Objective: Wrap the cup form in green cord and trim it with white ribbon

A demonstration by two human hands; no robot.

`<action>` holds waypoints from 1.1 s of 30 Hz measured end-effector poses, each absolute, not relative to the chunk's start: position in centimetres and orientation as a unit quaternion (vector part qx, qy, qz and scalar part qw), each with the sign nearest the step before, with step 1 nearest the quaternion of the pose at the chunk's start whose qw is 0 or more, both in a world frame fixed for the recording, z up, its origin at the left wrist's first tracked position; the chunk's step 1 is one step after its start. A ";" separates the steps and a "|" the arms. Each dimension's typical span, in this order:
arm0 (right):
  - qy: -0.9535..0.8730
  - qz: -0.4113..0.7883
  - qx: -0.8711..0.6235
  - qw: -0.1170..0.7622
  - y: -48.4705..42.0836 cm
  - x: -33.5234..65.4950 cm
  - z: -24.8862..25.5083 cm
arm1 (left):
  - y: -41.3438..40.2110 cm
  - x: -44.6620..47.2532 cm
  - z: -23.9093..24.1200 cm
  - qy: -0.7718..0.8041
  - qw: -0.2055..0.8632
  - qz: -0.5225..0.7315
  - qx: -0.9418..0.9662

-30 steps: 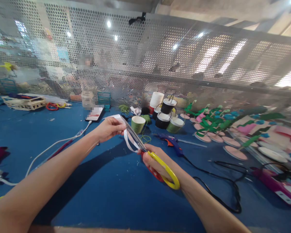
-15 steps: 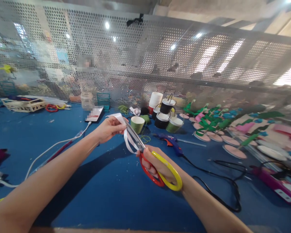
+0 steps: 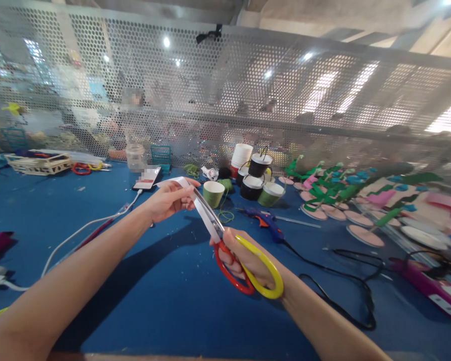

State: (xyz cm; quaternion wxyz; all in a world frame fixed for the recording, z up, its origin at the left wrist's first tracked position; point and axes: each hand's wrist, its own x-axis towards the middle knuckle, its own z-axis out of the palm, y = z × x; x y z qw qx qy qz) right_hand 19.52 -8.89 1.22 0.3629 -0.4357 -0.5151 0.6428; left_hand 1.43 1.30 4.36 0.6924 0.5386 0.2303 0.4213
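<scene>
Hard to see: the scissors point(image 3: 211, 222) blades blur into the white strip point(image 3: 174, 181), so there's no telling if they're parted; the strip probably lies along one blade.
Cut off: both forearms run out of the bottom corners of the frame, and stuff behind the mesh screen point(image 3: 248, 90) is just haze.
Left hand point(image 3: 168, 198): centre-left of frame, fingers pinched shut on the strip's upper end, palm turned inward.
Right hand point(image 3: 246, 256): lower centre, fingers through the red and yellow loops, gripping the scissors with the tips angled up-left toward the other hand.
Strip location: held in the air mid-frame between both hands, above the blue table point(image 3: 154, 291).
Right behind: a green cup point(image 3: 213, 192) sits just past the scissor tips, with stacked cups point(image 3: 242, 153) further back.
Right side: a blue glue gun point(image 3: 265, 220) with a black cable point(image 3: 346, 281) trailing toward the lower right; craft flowers point(image 3: 334, 195) beyond.
Left side: a phone point(image 3: 146, 178) with a white cable point(image 3: 86, 225) running to the left edge.
</scene>
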 end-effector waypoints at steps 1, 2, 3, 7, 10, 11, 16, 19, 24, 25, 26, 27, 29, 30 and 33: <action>-0.516 0.642 -0.435 0.365 -8.9 19.5 1.2 | 1.4 1.4 4.3 0.237 0.690 0.423 0.537; -0.517 0.641 -0.434 0.366 -8.9 19.6 1.2 | 1.5 1.4 4.3 0.243 0.688 0.425 0.536; -0.518 0.640 -0.434 0.366 -8.9 19.6 1.2 | 1.6 1.4 4.2 0.247 0.686 0.427 0.535; -0.520 0.634 -0.441 0.365 -8.9 19.6 1.2 | 2.0 1.3 3.9 0.260 0.680 0.434 0.531; -0.521 0.637 -0.436 0.364 -8.9 19.7 1.1 | 2.1 1.3 3.9 0.266 0.673 0.443 0.529; -0.522 0.638 -0.432 0.366 -8.9 19.6 1.0 | 2.1 1.3 3.9 0.267 0.670 0.447 0.529; -0.528 0.635 -0.424 0.372 -9.0 19.5 1.0 | 2.0 1.4 4.0 0.269 0.656 0.462 0.533; -0.535 0.621 -0.439 0.367 -9.0 19.4 1.2 | 2.0 1.4 4.0 0.274 0.651 0.462 0.536; -0.550 0.605 -0.441 0.371 -9.0 19.4 1.2 | 2.1 1.2 4.0 0.285 0.639 0.453 0.552; -0.553 0.602 -0.440 0.372 -9.1 19.4 1.2 | 2.2 1.2 4.0 0.287 0.636 0.451 0.556; -0.555 0.600 -0.440 0.372 -9.1 19.4 1.3 | 2.2 1.1 4.0 0.288 0.634 0.450 0.560; -0.559 0.596 -0.441 0.372 -9.1 19.4 1.3 | 2.2 1.1 4.1 0.289 0.632 0.449 0.562; -0.568 0.585 -0.449 0.365 -9.1 19.5 1.4 | 2.1 1.1 4.1 0.290 0.629 0.447 0.567; -0.574 0.577 -0.455 0.361 -9.1 19.5 1.4 | 2.1 1.1 4.1 0.290 0.628 0.445 0.569; -0.598 0.551 -0.466 0.349 -9.1 19.5 1.6 | 2.1 1.0 4.2 0.291 0.625 0.440 0.576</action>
